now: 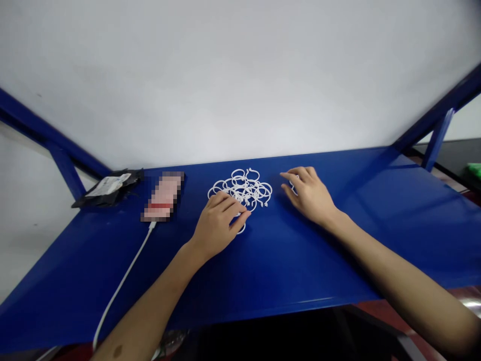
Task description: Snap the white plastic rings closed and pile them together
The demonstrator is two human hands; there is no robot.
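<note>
A loose pile of white plastic curtain rings with small knobbed ends lies on the blue table. My left hand is at the pile's near left edge, thumb and fingers drawn together around one white curtain ring that shows below the thumb. The fingers hide part of that ring. To the right of the pile, my right hand rests low over the table with thumb and forefinger apart. Another white ring shows partly in the gap under those fingers, and whether it is touched is unclear.
A phone-like pink item, blurred out, lies left of the pile with a white cable running off the near edge. Behind it sits a black plastic package with a white label. Blue frame bars and a pale wall bound the table.
</note>
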